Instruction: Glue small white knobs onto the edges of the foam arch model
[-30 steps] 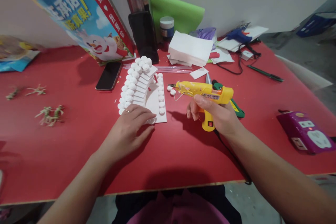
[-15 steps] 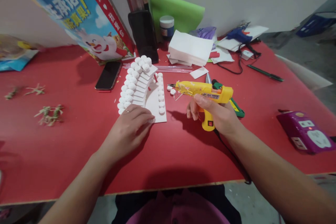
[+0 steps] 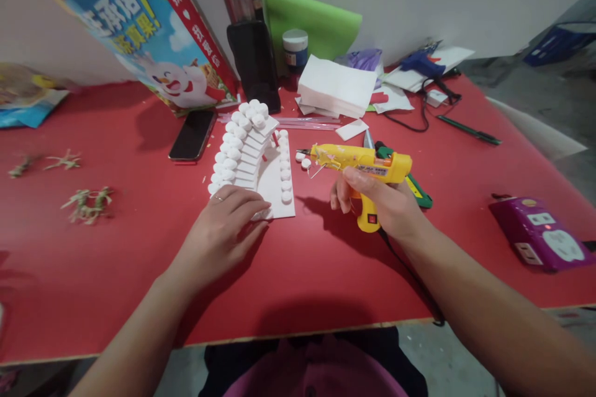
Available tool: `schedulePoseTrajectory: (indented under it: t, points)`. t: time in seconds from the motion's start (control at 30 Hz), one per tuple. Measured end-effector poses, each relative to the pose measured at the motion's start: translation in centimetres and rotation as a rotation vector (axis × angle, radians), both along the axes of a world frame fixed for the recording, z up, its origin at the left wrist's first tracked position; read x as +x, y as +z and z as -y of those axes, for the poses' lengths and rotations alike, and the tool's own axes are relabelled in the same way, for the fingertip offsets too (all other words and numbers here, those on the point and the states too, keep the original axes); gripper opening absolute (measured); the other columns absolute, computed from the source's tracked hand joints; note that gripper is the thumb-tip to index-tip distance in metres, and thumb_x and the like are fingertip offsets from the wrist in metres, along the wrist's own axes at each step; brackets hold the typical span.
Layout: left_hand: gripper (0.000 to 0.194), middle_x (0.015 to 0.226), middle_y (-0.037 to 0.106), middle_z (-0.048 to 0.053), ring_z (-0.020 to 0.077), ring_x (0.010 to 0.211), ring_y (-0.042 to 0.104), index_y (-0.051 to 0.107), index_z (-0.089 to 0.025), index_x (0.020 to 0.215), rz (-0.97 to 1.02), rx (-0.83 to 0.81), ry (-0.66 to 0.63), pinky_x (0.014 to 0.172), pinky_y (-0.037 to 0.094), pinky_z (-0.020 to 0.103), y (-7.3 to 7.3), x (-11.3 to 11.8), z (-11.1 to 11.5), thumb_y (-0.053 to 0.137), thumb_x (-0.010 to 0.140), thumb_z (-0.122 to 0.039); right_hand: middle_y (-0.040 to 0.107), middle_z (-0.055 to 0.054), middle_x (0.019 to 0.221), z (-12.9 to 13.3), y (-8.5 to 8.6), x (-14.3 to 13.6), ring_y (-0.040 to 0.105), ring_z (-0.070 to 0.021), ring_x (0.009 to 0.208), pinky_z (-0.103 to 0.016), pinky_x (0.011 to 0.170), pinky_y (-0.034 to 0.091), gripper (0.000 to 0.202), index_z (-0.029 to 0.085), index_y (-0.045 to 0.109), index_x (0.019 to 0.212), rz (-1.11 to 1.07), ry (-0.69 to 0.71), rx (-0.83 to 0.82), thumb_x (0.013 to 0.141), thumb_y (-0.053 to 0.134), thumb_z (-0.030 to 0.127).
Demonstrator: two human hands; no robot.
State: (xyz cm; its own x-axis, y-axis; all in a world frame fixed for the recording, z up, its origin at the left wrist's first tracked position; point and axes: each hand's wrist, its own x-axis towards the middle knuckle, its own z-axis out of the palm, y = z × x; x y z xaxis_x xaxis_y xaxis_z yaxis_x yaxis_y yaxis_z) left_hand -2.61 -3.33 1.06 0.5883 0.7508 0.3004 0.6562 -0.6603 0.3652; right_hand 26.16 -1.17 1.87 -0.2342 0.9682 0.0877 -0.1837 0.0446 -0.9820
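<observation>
A white model staircase (image 3: 246, 158) curves up from a flat white base (image 3: 270, 183), with round white discs lining its left side and the base's right edge. At the near end my left hand (image 3: 233, 217) rests with fingers bent together, tips down on a small whitish piece (image 3: 264, 214) at the base's front edge; what the fingers grip is partly hidden. My right hand (image 3: 382, 195) is wrapped round the handle of a yellow hot glue gun (image 3: 349, 158), its nozzle pointing left. Two loose white discs (image 3: 305, 163) lie on the table below the nozzle.
Behind the model lie a phone (image 3: 192, 134), pink sticks (image 3: 307, 124) and stacked white sheets (image 3: 338, 84). A green cutter (image 3: 419, 192) sits behind the glue gun. A purple power socket (image 3: 542, 232) stands at right, twine pieces (image 3: 87, 205) at left, on the red table (image 3: 316, 279).
My left fingertips have drawn back slightly to the left, showing more of the whitish piece at the base's front edge. The glue gun stays practically in place.
</observation>
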Motion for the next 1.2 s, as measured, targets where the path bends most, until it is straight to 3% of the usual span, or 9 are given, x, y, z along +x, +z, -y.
schedulePoseTrajectory:
  t: [0.77,0.97,1.1,1.2]
  points:
    - [0.013,0.106,0.075,0.01,0.0258,0.1,0.065,0.068,-0.017,0.11,0.013,0.038,-0.034,0.093,0.053,0.044,-0.9,0.4,-0.5,0.064,0.099,-0.012,0.062,0.0,0.056,0.0,0.0,0.0,0.063,-0.0165,0.055,-0.037,0.065,0.058,0.049,0.021,0.069,0.062,-0.036,0.007,-0.011,0.09,0.08,0.058]
    - [0.035,0.124,0.074,0.012,0.0292,0.113,0.069,0.067,-0.021,0.13,0.074,0.082,0.039,0.1,0.055,0.046,1.0,-0.3,-0.4,0.074,0.096,-0.024,0.063,-0.001,0.057,-0.3,-0.2,0.6,0.064,-0.0173,0.057,-0.036,0.062,0.055,0.044,0.021,0.072,0.065,-0.079,-0.082,0.028,0.094,0.078,0.053]
    - [0.023,0.115,0.079,0.008,0.0263,0.108,0.073,0.075,-0.025,0.119,0.161,0.151,0.11,0.099,0.055,0.04,3.2,-0.3,-2.0,0.071,0.097,-0.019,0.064,0.0,0.06,-1.0,-0.2,1.3,0.064,-0.0168,0.057,-0.038,0.065,0.057,0.038,0.022,0.073,0.068,-0.194,-0.254,0.019,0.093,0.08,0.049]
    - [0.015,0.111,0.08,0.008,0.0244,0.103,0.075,0.078,-0.023,0.109,0.181,0.131,0.075,0.092,0.057,0.037,4.1,1.1,-4.4,0.066,0.099,-0.02,0.066,-0.001,0.066,-1.4,0.0,1.5,0.069,-0.0177,0.062,-0.037,0.063,0.058,0.041,0.022,0.073,0.069,-0.201,-0.353,-0.028,0.091,0.08,0.055]
